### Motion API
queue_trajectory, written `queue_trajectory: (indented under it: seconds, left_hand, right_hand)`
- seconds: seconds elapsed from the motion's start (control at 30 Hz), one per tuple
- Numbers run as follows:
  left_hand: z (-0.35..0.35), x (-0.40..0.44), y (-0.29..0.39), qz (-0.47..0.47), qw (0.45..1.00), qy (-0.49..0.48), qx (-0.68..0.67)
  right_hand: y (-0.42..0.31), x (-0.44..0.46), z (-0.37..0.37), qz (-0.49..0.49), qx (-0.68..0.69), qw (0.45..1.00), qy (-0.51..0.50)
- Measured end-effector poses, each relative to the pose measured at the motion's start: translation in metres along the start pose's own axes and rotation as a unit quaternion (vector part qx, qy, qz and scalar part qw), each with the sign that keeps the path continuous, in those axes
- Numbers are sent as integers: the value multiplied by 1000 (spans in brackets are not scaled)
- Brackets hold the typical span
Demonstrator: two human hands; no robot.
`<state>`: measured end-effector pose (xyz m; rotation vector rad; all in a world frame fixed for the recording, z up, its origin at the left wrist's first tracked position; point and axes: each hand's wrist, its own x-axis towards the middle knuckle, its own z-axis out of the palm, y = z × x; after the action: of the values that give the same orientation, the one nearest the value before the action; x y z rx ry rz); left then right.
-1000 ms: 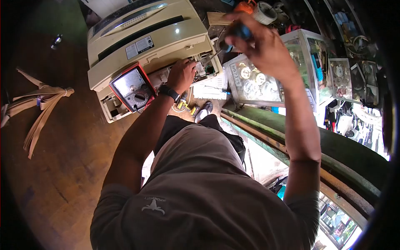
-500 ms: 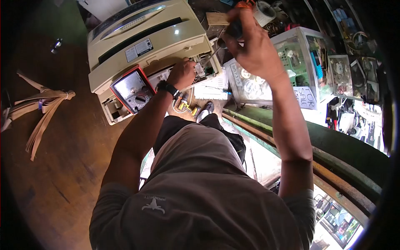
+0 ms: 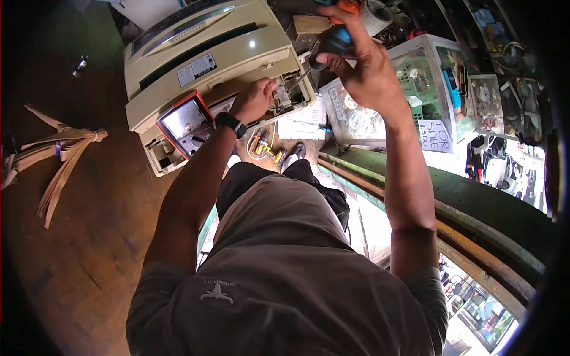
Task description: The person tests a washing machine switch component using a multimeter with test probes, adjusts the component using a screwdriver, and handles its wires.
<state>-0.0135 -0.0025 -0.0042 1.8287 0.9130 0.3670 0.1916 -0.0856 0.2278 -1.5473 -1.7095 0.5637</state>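
Note:
A beige appliance, apparently a washing machine (image 3: 208, 50), has an opened compartment along its near side, with wires and small parts inside. My left hand (image 3: 254, 101), with a black watch on the wrist, is closed at this compartment; what its fingers pinch, if anything, is hidden. My right hand (image 3: 374, 74) is raised to the right of the machine, its fingers around the thick dark-blue handle of a screwdriver (image 3: 333, 43). The thin shaft points down-left toward the compartment's right end. A red-framed analog multimeter (image 3: 189, 127) rests on the machine, left of my left hand.
A glass display case (image 3: 409, 89) with a "for sale" sign (image 3: 436, 136) stands at right. A green ledge (image 3: 362, 165) runs below it. Yellow-handled tools (image 3: 264, 148) lie near my feet. Tan straps (image 3: 65, 145) lie on the brown surface at left.
My left hand has shifted slightly left and up. My right hand has turned a little, showing more of the blue handle. The multimeter stays put.

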Motion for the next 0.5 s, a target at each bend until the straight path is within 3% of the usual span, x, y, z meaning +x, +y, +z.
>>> queue_trajectory:
  seconds: [0.1, 0.17, 0.23, 0.33, 0.37, 0.43, 0.5]
  left_hand:
    - [6, 1, -16, -40, 996, 28, -80]
    - [10, -4, -25, -33, 968, 34, -247]
    - [9, -14, -26, -38, 965, 21, -258]
    - [9, -19, -20, 133, 986, 100, 6]
    - [6, -14, -12, 132, 986, 103, 5]
    - [2, -4, 4, 201, 958, 152, 135]
    - [1, 6, -3, 193, 951, 129, 203]
  right_hand:
    - [3, 2, 12, -66, -73, 994, 52]
    - [6, 1, 14, -56, -60, 996, 38]
    - [8, 1, 12, -43, 14, 999, 26]
    - [18, -2, 18, -12, 58, 997, 40]
    - [20, -2, 21, -5, 93, 993, 73]
    - [19, -2, 20, 11, 103, 992, 68]
    - [13, -3, 17, 21, 95, 995, 23]
